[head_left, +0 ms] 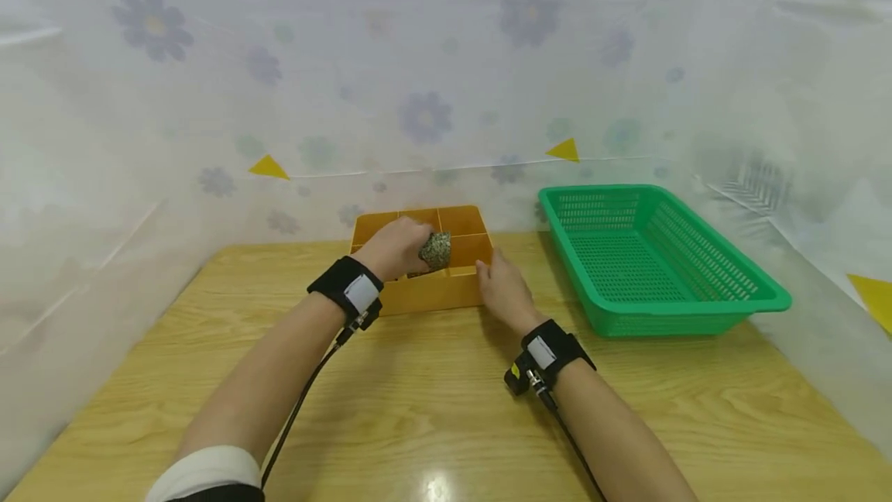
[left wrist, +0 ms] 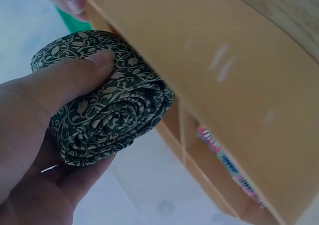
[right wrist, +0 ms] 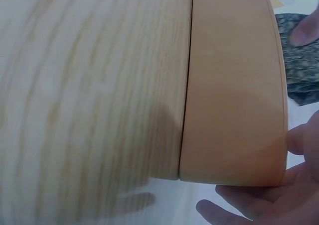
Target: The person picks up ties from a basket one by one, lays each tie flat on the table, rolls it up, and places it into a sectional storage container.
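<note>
My left hand point(head_left: 399, 248) pinches a rolled-up dark green cloth with a pale floral pattern point(head_left: 436, 250), thumb on one side and fingers on the other. In the left wrist view, the spiral end of the cloth roll point(left wrist: 117, 118) faces the camera. The roll is held over the rim of a yellow-orange divided box point(head_left: 428, 300). At the front right corner of the box, my right hand point(head_left: 505, 290) grips the wall, thumb at the rim and fingers along the outside. A colourful patterned item point(left wrist: 232, 168) lies in one compartment, partly hidden by the box wall.
A green perforated plastic basket point(head_left: 686, 307) stands on the wooden table point(head_left: 432, 409), right of the box. Behind the table hangs a pale flowered sheet point(head_left: 425, 60). A cable point(head_left: 300, 401) trails from each wrist strap.
</note>
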`<control>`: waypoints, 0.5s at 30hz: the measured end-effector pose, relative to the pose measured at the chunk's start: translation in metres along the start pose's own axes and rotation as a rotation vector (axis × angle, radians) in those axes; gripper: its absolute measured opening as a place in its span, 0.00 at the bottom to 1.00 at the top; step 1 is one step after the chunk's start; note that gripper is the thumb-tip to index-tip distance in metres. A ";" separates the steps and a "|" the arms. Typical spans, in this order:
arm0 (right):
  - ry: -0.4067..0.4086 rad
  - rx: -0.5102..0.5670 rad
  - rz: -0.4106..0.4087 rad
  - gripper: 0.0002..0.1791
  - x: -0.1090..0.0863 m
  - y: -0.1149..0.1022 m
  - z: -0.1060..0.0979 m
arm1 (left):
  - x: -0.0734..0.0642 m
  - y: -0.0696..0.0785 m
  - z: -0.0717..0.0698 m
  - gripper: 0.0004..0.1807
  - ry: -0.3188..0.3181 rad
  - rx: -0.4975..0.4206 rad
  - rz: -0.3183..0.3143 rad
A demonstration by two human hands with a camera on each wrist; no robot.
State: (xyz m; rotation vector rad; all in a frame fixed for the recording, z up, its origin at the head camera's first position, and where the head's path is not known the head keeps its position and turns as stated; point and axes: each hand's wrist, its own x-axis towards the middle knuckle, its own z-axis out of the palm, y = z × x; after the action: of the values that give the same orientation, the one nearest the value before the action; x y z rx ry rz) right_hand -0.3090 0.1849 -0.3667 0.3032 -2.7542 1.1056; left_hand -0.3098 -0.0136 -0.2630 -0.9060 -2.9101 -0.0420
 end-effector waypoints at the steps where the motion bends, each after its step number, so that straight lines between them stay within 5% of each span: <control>1: 0.006 -0.001 -0.002 0.32 0.000 0.000 0.001 | 0.003 -0.002 0.004 0.22 -0.009 0.012 -0.004; 6: 0.008 -0.020 -0.004 0.32 0.000 0.002 0.004 | 0.009 -0.012 0.019 0.19 -0.106 0.004 -0.075; 15: 0.012 -0.023 0.014 0.33 -0.002 0.001 0.001 | 0.027 -0.028 0.032 0.32 -0.277 -0.018 -0.222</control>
State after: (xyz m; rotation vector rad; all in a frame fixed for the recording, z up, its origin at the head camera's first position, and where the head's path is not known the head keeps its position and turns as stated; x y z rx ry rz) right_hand -0.3071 0.1854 -0.3688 0.2744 -2.7605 1.0754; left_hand -0.3501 -0.0197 -0.2923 -0.6308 -3.2606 0.0455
